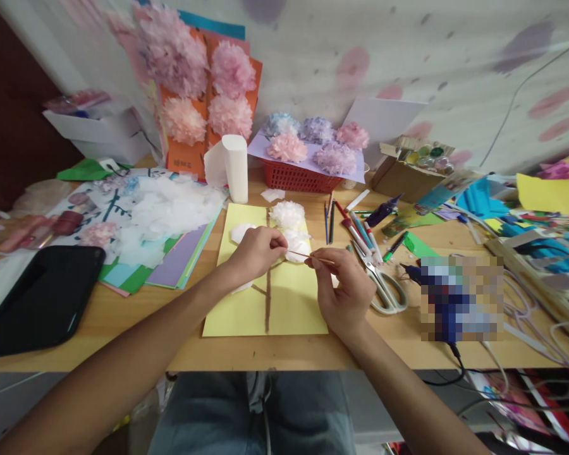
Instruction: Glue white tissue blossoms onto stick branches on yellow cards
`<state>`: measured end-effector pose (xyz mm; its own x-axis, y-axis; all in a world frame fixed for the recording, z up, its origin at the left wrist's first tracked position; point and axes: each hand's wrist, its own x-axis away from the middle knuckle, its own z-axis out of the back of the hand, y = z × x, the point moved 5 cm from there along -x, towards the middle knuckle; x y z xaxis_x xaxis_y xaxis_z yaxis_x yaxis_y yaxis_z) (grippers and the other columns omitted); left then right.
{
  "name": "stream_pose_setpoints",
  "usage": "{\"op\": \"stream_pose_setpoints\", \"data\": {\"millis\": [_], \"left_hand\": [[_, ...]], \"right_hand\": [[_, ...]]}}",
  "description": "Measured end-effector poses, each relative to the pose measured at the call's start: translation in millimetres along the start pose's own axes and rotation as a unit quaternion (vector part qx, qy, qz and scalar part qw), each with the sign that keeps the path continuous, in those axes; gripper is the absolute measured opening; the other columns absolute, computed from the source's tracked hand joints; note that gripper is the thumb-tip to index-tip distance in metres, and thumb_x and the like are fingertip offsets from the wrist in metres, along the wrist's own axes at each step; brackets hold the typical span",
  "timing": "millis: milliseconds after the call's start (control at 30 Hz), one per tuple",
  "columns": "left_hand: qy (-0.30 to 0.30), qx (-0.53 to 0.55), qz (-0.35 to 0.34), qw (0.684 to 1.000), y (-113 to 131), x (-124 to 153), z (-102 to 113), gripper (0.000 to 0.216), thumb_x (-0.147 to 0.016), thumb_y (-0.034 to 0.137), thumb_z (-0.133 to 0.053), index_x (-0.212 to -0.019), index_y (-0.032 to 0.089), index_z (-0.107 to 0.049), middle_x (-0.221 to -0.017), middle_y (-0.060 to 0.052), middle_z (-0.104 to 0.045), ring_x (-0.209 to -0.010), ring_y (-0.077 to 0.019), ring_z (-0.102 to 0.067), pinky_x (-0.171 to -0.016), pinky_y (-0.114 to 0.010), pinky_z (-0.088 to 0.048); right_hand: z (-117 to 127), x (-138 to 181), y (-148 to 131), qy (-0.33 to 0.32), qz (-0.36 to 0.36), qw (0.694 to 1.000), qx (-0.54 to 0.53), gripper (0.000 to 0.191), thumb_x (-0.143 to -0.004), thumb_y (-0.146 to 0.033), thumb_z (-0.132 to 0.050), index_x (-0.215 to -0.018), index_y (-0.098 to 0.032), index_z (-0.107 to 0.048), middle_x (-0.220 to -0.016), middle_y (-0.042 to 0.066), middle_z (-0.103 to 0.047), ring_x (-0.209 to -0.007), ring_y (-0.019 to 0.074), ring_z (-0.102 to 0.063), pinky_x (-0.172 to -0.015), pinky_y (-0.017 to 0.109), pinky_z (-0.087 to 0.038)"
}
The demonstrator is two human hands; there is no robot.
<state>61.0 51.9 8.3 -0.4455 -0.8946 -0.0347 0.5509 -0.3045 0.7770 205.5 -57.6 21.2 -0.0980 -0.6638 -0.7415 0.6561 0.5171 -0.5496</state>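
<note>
I see my left hand (258,253) curled almost closed, thumb and fingertips pinching one end of a thin brown stick (308,255). My right hand (344,294) is curled the same way and nips the other end. The stick runs nearly level between them, just above the yellow sheet (294,309) lying flat on the table (123,316), close below the white tissue flowers (288,215) at the sheet's top.

The left hand covers part of one flower and the upper end of the brown stem line (267,303). I cannot tell whether the stick is wood or rolled paper. Scissors (384,287) lie just beside the right hand. A blurred patch (459,297) hides whatever sits beyond them.
</note>
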Motion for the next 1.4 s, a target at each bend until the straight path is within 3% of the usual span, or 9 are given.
{"op": "stream_pose_setpoints", "data": {"millis": [267,667,1233,1400], "left_hand": [[-0.003,-0.009,-0.004,1.0,-3,0,-2,0.011,-0.081,0.015,-0.066,-0.08,0.017,-0.076,-0.079,-0.003,-0.076,-0.073,-0.0159,-0.066,-0.069,-0.025,-0.045],[0.053,-0.049,0.027,0.997,-4,2,9,0.019,-0.086,0.017,-0.058,-0.09,0.017,-0.076,-0.08,-0.003,-0.076,-0.073,-0.0177,-0.065,-0.068,-0.027,-0.042],[0.068,-0.054,0.027,0.996,-12,3,12,0.021,-0.091,0.019,-0.054,-0.094,0.017,-0.075,-0.09,-0.006,-0.077,-0.079,-0.019,-0.067,-0.069,-0.026,-0.043],[0.061,-0.064,0.043,0.995,-15,3,12,0.022,-0.09,0.018,-0.054,-0.096,0.017,-0.075,-0.088,-0.007,-0.077,-0.076,-0.0187,-0.068,-0.066,-0.026,-0.044]], "right_hand": [[-1,-2,-3,0.003,0.035,0.999,0.022,0.017,-0.094,-0.007,-0.057,-0.096,-0.022,-0.064,-0.088,0.004,-0.072,-0.081,0.0165,-0.071,-0.07,0.029,-0.06],[-3,-1,-1,-0.009,0.039,0.999,0.034,0.017,-0.093,-0.006,-0.056,-0.095,-0.021,-0.064,-0.089,0.004,-0.071,-0.083,0.0154,-0.069,-0.072,0.026,-0.057],[-10,-2,-10,-0.068,0.069,0.994,0.059,0.019,-0.095,-0.004,-0.051,-0.096,-0.021,-0.06,-0.089,0.004,-0.07,-0.081,0.015,-0.067,-0.072,0.025,-0.053],[-5,-1,-7,-0.027,0.051,0.997,0.043,0.02,-0.094,-0.005,-0.054,-0.096,-0.022,-0.062,-0.089,0.004,-0.071,-0.083,0.0165,-0.069,-0.072,0.028,-0.056]]}}
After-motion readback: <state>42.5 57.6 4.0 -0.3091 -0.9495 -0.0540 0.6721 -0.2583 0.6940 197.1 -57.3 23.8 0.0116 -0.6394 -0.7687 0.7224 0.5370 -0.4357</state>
